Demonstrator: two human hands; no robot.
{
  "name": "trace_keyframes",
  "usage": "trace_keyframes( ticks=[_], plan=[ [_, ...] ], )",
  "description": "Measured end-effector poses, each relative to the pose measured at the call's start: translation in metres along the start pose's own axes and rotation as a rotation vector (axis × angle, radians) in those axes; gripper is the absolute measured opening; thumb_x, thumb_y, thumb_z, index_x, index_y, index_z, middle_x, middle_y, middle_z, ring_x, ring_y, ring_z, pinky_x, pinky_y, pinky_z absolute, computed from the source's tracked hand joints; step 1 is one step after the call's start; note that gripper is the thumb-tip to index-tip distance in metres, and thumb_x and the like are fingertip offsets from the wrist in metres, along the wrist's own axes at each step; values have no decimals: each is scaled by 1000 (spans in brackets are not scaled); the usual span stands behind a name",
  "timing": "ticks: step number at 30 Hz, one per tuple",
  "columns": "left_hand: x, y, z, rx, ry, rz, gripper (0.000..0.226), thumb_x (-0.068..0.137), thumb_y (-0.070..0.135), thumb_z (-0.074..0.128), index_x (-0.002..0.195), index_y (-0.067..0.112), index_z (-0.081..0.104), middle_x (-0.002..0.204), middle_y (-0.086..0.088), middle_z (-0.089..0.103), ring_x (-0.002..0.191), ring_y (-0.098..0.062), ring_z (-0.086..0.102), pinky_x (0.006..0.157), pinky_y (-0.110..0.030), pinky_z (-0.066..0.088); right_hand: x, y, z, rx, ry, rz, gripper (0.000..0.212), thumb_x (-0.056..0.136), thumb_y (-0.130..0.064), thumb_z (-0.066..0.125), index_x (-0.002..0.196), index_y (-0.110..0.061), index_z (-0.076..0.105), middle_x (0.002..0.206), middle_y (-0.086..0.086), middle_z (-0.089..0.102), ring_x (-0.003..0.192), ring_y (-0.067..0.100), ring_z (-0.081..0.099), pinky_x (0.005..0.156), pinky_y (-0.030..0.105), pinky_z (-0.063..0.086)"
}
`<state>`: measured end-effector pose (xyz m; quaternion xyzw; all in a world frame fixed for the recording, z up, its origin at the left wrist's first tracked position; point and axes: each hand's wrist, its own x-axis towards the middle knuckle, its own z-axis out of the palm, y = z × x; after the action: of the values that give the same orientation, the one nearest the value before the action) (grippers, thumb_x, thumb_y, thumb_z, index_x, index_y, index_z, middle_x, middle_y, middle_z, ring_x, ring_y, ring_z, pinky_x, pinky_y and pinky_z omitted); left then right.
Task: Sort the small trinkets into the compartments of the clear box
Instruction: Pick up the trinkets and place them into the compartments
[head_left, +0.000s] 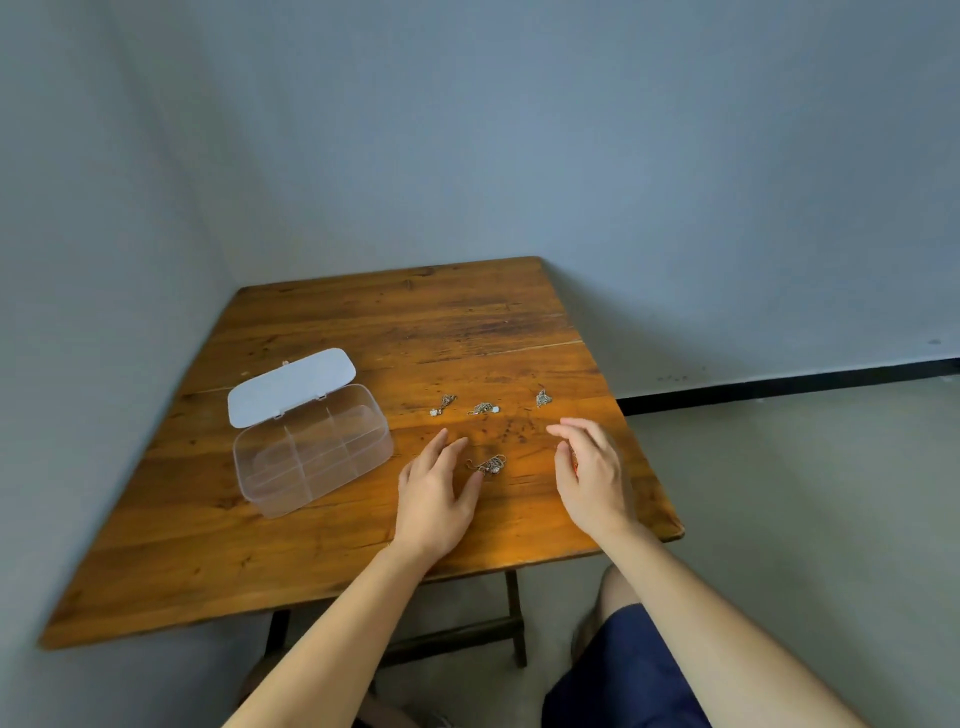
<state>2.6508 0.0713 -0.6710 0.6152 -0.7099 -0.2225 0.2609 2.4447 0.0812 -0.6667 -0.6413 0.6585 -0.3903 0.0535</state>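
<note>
The clear box (311, 452) stands on the left of the wooden table (363, 545), lid (291, 385) open and tipped back, its compartments showing nothing inside. Three small metal trinkets lie in a row beyond my hands: one (443, 405), a second (484, 409), a third (543, 398). A fourth trinket (491, 464), a tangle of rings, lies between my hands. My left hand (434, 496) hovers flat, fingers apart, just left of it. My right hand (592, 473) hovers to its right, fingers apart, with something small and reddish barely visible under the palm.
The table stands in a corner, with grey walls at the left and back. Its right edge (649, 452) and near edge drop off to the floor. My knee in dark shorts (623, 665) is below the near right corner.
</note>
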Motion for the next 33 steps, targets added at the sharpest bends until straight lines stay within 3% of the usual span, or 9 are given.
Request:
trace_keyframes(
  ticks=[3, 6, 11, 18, 24, 30, 33],
  plan=[
    [5, 4, 8, 62, 29, 24, 52, 95, 55, 48, 141, 31, 47, 157, 5, 34, 145, -16, 28, 119, -40, 9, -2, 5, -4, 82, 20, 131, 26, 97, -12, 52, 119, -16, 65, 124, 0, 59, 113, 14, 54, 88, 20, 37],
    [4, 2, 12, 123, 56, 50, 57, 93, 62, 45, 139, 28, 51, 153, 6, 40, 142, -14, 33, 118, -38, 11, 2, 7, -1, 103, 0, 255, 27, 99, -17, 49, 122, -18, 63, 126, -1, 57, 116, 15, 51, 90, 23, 37],
    [5, 2, 14, 190, 63, 80, 58, 92, 66, 41, 137, 32, 52, 152, 6, 42, 140, -13, 34, 118, -40, 13, 4, 10, 1, 84, -16, 286, 28, 96, -20, 53, 123, -18, 62, 127, 1, 56, 118, 19, 52, 91, 26, 38],
    [6, 6, 15, 275, 57, 59, 57, 91, 68, 39, 135, 36, 57, 150, 4, 43, 141, -16, 33, 117, -44, 17, -4, 10, 6, -265, 22, 282, 50, 85, -46, 63, 120, -11, 66, 114, 8, 56, 107, 28, 53, 91, 42, 46],
    [8, 7, 16, 164, 92, -9, 43, 92, 60, 50, 124, 37, 67, 147, 6, 48, 139, -16, 37, 117, -42, 19, 0, 14, 7, -110, 14, 222, 29, 88, -30, 71, 108, -8, 75, 103, 8, 64, 89, 24, 65, 78, 35, 56],
    [11, 9, 17, 92, 134, -43, 29, 90, 50, 60, 112, 36, 72, 140, 6, 55, 133, -17, 43, 113, -39, 21, 2, 14, 2, -46, -6, 189, 16, 87, -24, 74, 95, -11, 77, 88, 7, 67, 75, 20, 63, 64, 28, 52],
    [11, 7, 16, 58, 145, -46, 21, 91, 44, 63, 105, 31, 74, 136, 5, 58, 130, -17, 46, 110, -37, 22, 2, 15, 3, -40, -47, 158, 14, 88, -22, 72, 93, -9, 76, 87, 7, 66, 77, 22, 62, 65, 30, 52]
  ],
)
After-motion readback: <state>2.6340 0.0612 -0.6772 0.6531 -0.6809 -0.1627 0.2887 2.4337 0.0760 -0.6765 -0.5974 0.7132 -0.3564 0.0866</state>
